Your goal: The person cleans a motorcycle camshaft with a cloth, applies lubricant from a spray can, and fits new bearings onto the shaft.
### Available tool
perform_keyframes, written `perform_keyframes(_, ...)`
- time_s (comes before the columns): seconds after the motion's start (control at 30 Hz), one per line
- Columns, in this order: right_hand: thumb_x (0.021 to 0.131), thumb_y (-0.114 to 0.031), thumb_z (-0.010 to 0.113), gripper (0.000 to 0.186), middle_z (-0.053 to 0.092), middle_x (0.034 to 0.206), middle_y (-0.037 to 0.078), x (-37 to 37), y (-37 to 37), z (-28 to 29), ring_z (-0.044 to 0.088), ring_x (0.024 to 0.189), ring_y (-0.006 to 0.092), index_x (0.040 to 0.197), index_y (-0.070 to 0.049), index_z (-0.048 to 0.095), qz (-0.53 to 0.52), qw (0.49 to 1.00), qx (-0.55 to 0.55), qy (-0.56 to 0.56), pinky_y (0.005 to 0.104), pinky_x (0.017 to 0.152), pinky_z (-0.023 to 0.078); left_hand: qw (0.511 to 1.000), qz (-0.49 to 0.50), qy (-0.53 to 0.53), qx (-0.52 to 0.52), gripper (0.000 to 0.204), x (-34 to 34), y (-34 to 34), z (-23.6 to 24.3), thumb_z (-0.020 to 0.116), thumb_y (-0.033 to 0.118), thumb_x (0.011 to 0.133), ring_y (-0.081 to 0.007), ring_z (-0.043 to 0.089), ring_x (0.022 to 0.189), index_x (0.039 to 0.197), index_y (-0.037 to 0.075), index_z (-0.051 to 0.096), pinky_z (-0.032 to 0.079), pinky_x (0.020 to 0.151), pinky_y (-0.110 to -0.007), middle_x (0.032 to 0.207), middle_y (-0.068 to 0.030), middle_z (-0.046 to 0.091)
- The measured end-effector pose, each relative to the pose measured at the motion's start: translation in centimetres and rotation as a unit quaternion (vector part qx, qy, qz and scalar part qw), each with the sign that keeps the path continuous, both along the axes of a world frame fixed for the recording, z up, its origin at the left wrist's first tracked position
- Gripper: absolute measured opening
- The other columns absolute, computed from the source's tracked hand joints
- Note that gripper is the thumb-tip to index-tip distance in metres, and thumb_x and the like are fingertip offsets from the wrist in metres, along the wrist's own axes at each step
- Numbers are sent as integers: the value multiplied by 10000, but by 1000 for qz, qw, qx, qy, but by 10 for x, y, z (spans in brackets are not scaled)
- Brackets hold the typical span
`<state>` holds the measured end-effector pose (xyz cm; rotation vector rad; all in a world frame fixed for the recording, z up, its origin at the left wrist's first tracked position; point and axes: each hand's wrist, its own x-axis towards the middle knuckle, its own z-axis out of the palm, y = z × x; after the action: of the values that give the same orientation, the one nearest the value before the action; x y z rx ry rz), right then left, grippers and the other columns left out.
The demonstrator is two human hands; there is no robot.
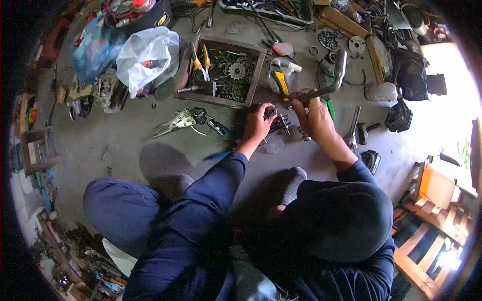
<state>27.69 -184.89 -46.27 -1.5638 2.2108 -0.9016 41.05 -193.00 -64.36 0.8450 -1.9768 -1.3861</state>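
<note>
My left hand [260,125] is closed around a dark cylindrical metal piece [271,111], beside a dark metal assembly with several prongs [284,122]. My right hand [316,118] grips a bent metal bar [331,88] whose long end rises toward the upper right. Yellow-handled pliers [279,79] lie beside that hand, with a green-handled object [329,108] partly behind it. Locking pliers [173,123] rest on the floor [113,150] to the left of my left hand.
A wooden box of metal parts [258,80], plastic bags [143,60] and a metal tray of tools [240,11] lie beyond my hands. At right are metal tools [354,133], a finned part [399,116] and wooden pallets [427,253]. Assorted clutter lines the left edge.
</note>
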Motion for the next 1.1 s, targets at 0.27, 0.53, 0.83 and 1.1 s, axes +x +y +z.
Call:
perform_keyframes(0.27,900,-7,621,265,678,971,181,15,-7,-18,686,859,356,1130,-24,492,40,997,-61,5,413,689,533,998,21,-46,37,362,6,-2,-3,796,185,789,-313,690,912,1090,97,615,530,756,-388,987,-112,706)
perform_keyframes(0.53,878,-76,668,300,675,978,206,23,-7,-58,674,818,411,1128,3,523,70,994,-48,70,431,695,540,998,11,-31,54,379,2,-4,9,802,174,776,-352,687,876,1088,93,602,535,721,-429,949,-137,702)
perform_keyframes(0.83,915,-78,645,238,674,1009,193,29,-3,-38,678,889,377,1105,5,528,41,995,-91,26,427,730,532,999,24,-24,11,378,5,-5,12,810,172,768,-342,685,853,1078,94,607,535,709,-411,931,-140,696)
perform_keyframes(1.1,915,-88,637,239,657,965,225,30,-9,-28,667,808,397,1118,7,552,30,991,-130,-15,424,669,529,999,23,-30,8,379,2,0,5,798,127,768,-348,679,861,1078,69,589,535,734,-417,947,-144,692)
